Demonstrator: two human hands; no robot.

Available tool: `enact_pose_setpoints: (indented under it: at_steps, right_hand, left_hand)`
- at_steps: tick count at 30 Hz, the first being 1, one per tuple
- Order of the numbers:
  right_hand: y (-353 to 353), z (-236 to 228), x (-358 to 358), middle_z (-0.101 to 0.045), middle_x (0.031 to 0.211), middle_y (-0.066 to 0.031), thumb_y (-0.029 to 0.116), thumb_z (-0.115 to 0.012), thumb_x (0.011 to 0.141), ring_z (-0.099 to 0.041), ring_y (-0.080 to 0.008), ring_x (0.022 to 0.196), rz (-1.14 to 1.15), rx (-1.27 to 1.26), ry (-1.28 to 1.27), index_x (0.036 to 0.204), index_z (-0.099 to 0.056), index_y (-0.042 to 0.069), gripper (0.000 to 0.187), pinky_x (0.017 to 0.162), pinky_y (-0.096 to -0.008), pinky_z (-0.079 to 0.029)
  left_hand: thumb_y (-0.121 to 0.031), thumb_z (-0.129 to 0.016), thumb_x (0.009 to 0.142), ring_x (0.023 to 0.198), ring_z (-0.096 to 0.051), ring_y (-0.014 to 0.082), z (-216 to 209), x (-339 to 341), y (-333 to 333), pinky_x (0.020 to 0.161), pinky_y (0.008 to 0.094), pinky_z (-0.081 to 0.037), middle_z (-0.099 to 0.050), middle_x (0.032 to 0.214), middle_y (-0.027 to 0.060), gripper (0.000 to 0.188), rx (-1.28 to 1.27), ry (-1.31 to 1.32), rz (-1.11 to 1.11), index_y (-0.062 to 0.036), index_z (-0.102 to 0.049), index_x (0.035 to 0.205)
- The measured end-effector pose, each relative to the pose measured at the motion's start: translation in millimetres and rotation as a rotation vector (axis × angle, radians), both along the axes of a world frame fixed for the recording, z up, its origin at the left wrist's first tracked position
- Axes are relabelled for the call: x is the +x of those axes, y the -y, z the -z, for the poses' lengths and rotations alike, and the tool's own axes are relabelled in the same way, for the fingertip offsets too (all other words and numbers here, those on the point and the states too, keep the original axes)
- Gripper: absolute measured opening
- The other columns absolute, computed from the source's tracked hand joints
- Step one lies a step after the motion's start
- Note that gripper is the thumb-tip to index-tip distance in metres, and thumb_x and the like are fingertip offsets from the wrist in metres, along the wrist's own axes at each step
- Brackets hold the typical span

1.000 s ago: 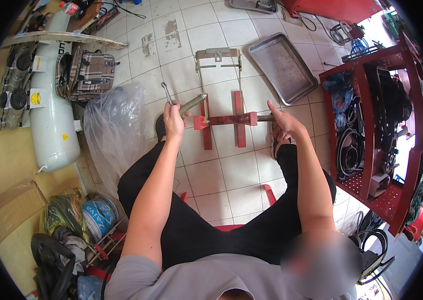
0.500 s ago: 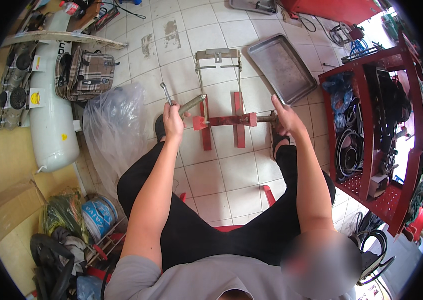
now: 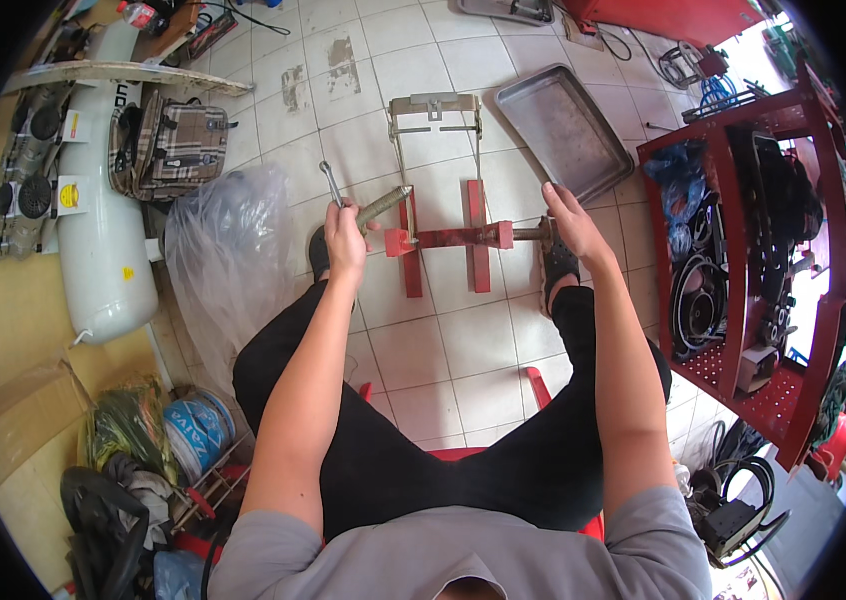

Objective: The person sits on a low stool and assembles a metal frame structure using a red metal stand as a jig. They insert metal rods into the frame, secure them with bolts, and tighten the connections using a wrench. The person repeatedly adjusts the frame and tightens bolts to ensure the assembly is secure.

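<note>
My left hand [image 3: 346, 243] is closed around a metal wrench [image 3: 330, 182], whose ring end points up and away from me. Beside its fingers a thick ridged metal rod [image 3: 385, 206] slants up to a pointed tip; whether the hand also grips this rod, I cannot tell. Between my feet stands a red metal stand [image 3: 453, 238] with two upright bars and a wire-like frame behind it. Its right-hand shaft [image 3: 530, 234] ends close to my right hand [image 3: 580, 232], which has its fingers stretched out and nothing visible in it.
A grey metal tray [image 3: 568, 130] lies on the tiles beyond the stand. At the right is a red shelf cart [image 3: 733, 260] full of parts and cables. To the left are a clear plastic sheet [image 3: 228, 250], a plaid bag [image 3: 183, 150] and a white tank [image 3: 108, 240].
My right hand's fingers have straightened, and it sits slightly away from the shaft end. The left hand with the wrench is nearly still. A blurred patch over my right sleeve has gone.
</note>
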State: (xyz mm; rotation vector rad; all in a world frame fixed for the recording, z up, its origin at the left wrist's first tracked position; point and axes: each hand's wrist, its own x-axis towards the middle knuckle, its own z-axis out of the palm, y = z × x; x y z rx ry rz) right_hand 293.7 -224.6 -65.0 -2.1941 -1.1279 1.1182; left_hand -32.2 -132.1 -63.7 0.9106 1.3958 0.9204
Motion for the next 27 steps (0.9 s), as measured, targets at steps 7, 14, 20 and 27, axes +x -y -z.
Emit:
enact_pose_setpoints:
  at_steps: [7, 14, 20, 27]
  right_hand:
    - [-8.7, -61.8, -24.3, -0.047, 0.124, -0.0307, 0.078, -0.031, 0.077, -0.047, -0.0348, 0.119, -0.004, -0.707, -0.368, 0.135, -0.032, -0.007, 0.103, 0.098, -0.0388, -0.036]
    - [4.9, 4.3, -1.5, -0.061, 0.09, -0.0302, 0.084, -0.026, 0.072, -0.064, -0.0332, 0.07, -0.053, 0.039, -0.024, 0.137, -0.03, -0.002, 0.108, 0.06, -0.038, -0.051]
    - [-4.1, -48.1, -17.3, -0.057, 0.104, -0.0344, 0.085, -0.027, 0.07, -0.065, -0.035, 0.083, -0.006, -0.599, -0.392, 0.138, -0.021, -0.007, 0.115, 0.071, -0.0432, -0.051]
    - [4.7, -2.0, -5.4, -0.044, 0.125, -0.0235, 0.074, -0.041, 0.078, -0.061, -0.0263, 0.079, 0.076, -0.079, -0.303, 0.139, -0.027, 0.001, 0.096, 0.061, -0.0355, -0.05]
  left_hand:
    - [-0.022, -0.04, 0.087, 0.063, -0.059, 0.0121, -1.4, -9.2, 2.5, 0.039, 0.0227, -0.036, -0.055, 0.083, 0.0044, 0.018, -0.006, -0.025, -0.028, -0.0077, -0.046, 0.096]
    - [-0.022, -0.04, 0.087, 0.064, -0.06, 0.0121, 3.1, -1.3, -0.5, 0.038, 0.0227, -0.036, -0.055, 0.082, 0.0051, 0.018, 0.012, 0.015, -0.006, -0.0074, -0.046, 0.096]
    - [-0.022, -0.038, 0.088, 0.065, -0.061, 0.0133, 2.4, -11.7, 0.1, 0.039, 0.0229, -0.036, -0.055, 0.085, 0.0054, 0.019, 0.007, -0.026, -0.009, -0.007, -0.045, 0.099]
    - [-0.022, -0.038, 0.088, 0.064, -0.061, 0.0137, 3.1, -3.6, -0.7, 0.039, 0.023, -0.037, -0.055, 0.084, 0.0057, 0.019, 0.006, 0.001, -0.001, -0.0068, -0.045, 0.098]
